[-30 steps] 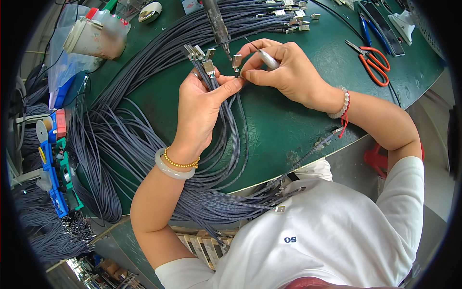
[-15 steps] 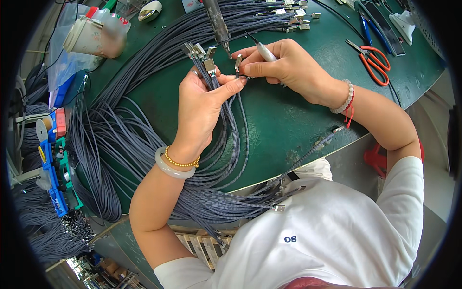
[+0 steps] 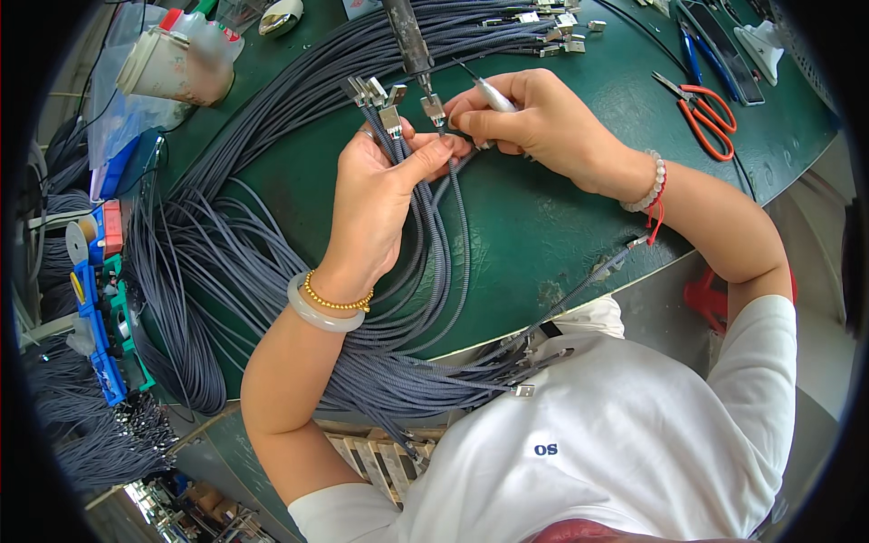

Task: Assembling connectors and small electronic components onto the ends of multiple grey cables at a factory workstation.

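My left hand (image 3: 373, 204) is closed around several grey braided cables (image 3: 434, 244), whose metal USB plugs (image 3: 376, 98) fan out above its fingers. One cable stands apart between thumb and fingertips, its plug (image 3: 434, 110) upright right under the tip of a soldering iron (image 3: 409, 41) that reaches down from the top edge. Whether tip and plug touch, I cannot tell. In my closed right hand (image 3: 557, 131) is a slim white-handled tool with a thin dark point (image 3: 494, 94), aimed up and left. Its fingertips are beside the single plug and the left fingertips.
Long grey cables (image 3: 262, 136) curve across the green table (image 3: 525, 217), and more hang over its front edge by my lap. Red-handled cutters (image 3: 706, 118), blue-handled pliers (image 3: 692, 59) and a phone (image 3: 724, 50) lie at right. A paper cup (image 3: 172, 68) stands at far left.
The single plug has moved slightly left and turned its broad face toward me, coming in under the iron's tip. My right fingers have shifted, and the white tool has moved slightly left.
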`<action>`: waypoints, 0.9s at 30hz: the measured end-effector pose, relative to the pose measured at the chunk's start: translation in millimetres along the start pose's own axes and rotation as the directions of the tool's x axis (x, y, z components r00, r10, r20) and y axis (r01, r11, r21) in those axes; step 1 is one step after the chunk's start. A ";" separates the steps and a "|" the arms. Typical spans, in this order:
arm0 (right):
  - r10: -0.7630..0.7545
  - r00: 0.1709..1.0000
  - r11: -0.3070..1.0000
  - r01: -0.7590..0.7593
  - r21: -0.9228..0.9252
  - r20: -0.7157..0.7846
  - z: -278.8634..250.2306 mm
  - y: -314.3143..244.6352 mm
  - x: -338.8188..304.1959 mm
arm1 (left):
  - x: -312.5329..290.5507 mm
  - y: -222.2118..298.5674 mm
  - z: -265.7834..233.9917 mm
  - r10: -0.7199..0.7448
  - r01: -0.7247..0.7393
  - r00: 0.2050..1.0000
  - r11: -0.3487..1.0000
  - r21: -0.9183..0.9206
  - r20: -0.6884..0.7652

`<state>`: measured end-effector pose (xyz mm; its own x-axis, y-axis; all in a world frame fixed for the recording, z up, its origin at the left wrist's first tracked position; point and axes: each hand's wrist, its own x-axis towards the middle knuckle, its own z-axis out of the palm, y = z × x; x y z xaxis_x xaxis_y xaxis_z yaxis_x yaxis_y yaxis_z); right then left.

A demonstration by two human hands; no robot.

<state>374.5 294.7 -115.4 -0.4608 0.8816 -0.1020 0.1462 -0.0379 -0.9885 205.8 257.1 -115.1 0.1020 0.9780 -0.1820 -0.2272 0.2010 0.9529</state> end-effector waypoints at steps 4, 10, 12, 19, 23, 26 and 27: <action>-0.252 0.967 0.961 0.246 -0.123 -0.035 -7.2 20.1 7.8 | 6.2 -1.6 -11.2 -0.104 0.106 0.994 0.993 -0.050 0.034; -0.289 0.955 0.867 0.291 -0.405 0.068 -10.4 26.5 13.7 | 15.6 -9.4 -29.3 -0.148 0.153 0.986 0.986 -0.060 0.081; -0.452 0.888 0.741 0.430 -0.516 0.090 -8.0 36.7 17.6 | 19.7 -11.8 -31.9 -0.154 0.159 0.985 0.985 -0.067 0.076; -0.666 0.724 0.476 0.598 -0.645 0.179 -3.2 48.6 28.0 | 29.9 -18.9 -36.8 -0.163 0.167 0.984 0.984 -0.068 0.070; -0.651 0.735 0.461 0.583 -0.669 0.192 -1.1 51.8 29.8 | 30.9 -21.4 -38.3 -0.168 0.172 0.984 0.983 -0.068 0.060; -0.651 0.740 0.476 0.572 -0.667 0.170 0.9 52.7 28.3 | 29.2 -22.2 -38.1 -0.174 0.177 0.984 0.981 -0.076 0.044; -0.654 0.740 0.477 0.563 -0.675 0.156 0.8 51.8 28.0 | 28.4 -22.1 -38.2 -0.176 0.179 0.983 0.981 -0.075 0.045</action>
<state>368.5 317.1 -169.6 -0.5730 0.6045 0.5535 0.4017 0.7957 -0.4533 176.8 282.5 -150.7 0.1835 0.9239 -0.3359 -0.2774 0.3765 0.8839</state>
